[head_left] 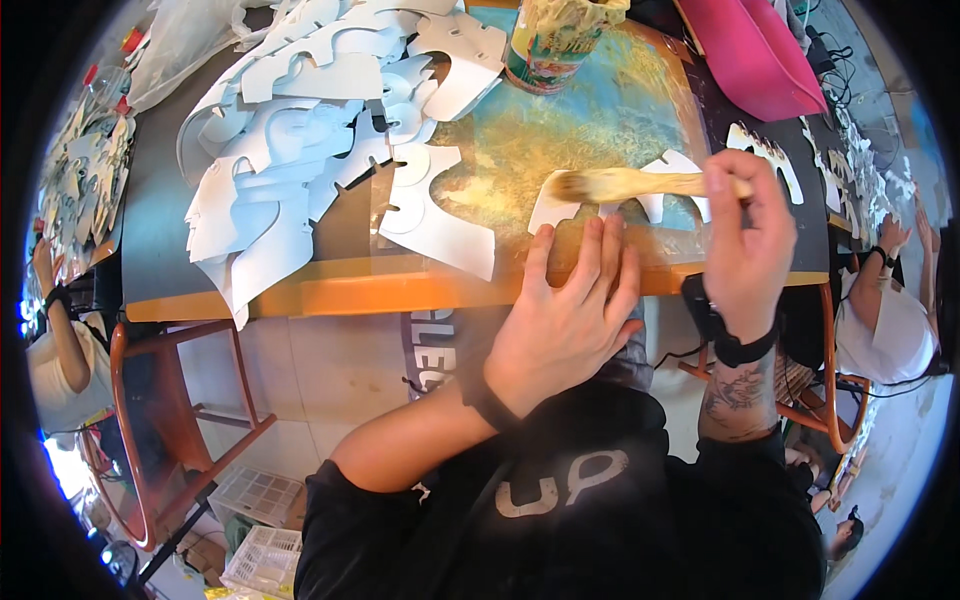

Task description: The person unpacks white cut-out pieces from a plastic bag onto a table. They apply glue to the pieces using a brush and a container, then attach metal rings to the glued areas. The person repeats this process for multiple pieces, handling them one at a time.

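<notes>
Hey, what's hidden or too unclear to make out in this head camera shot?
- White cutout piece: its middle is covered by the left hand and the brush.
- Brush handle end: wrapped inside the right hand.
- Glue can: top cut off by the upper edge.
- Pile of white cutouts: lower pieces buried by upper ones.
- Co-workers at both rims: bent by the fisheye, small.

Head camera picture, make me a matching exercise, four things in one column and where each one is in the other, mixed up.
Things:
1. brush
2. glue can
3. pile of white cut-outs
4. pink sheet

Places:
A. far right corner of the table
B. left half of the table
C. in the right hand
D. far edge, centre

Pairs: 1-C, 2-D, 3-B, 4-A
</notes>
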A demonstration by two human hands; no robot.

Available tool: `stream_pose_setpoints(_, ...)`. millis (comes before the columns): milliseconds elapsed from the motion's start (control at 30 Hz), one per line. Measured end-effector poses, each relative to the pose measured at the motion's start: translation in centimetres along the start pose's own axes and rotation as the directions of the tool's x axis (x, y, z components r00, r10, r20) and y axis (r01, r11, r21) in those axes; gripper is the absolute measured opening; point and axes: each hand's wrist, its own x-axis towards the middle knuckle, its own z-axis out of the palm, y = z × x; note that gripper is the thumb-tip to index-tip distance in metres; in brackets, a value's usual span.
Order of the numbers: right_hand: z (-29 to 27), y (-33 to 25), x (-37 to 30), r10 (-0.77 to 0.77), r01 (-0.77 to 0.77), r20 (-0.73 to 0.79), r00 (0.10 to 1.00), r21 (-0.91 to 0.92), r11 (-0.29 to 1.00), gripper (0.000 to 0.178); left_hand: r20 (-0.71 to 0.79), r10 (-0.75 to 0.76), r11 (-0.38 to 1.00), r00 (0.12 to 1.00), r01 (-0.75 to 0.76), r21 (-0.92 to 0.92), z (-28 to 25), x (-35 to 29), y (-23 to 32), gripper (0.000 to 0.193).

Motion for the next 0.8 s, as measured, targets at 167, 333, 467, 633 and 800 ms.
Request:
stream_pose_setpoints(167,-1.6,0.5,0.2,0.052,-0.024,-0.208,0.977,0.138,0.990,0.010,-0.002,0.000,1.000,1.000,0.000,0.009,0.0,0.0,0.0,0.074)
stream_pose_setpoints(333,0.1,0.4,-0.3,-0.087,0.087,0.000,0.996,0.011,0.996,0.010,-0.003,-0.001,1.000,1.000,0.002,0.012,0.3,-0.1,0.1,0.074)
stream_pose_setpoints(467,-2.7,1.4,0.5,0.068,-0.078,-0.108,0.992,-0.084,0.993,0.013,0.001,0.002,1.000,1.000,-0.002,0.020,0.1,-0.1,0.0,0.073)
stream_pose_setpoints(633,-1.0,0.2,0.0,0.067,-0.055,-0.085,0.994,0.129,0.990,0.011,0.013,-0.011,0.999,1.000,0.011,0.036,0.1,0.0,0.2,0.073)
stream_pose_setpoints(800,-2.7,1.8,0.9,0.170,-0.171,-0.030,0.985,-0.048,0.984,0.011,0.035,-0.003,0.999,0.999,0.001,0.048,0.0,-0.1,0.1,0.074)
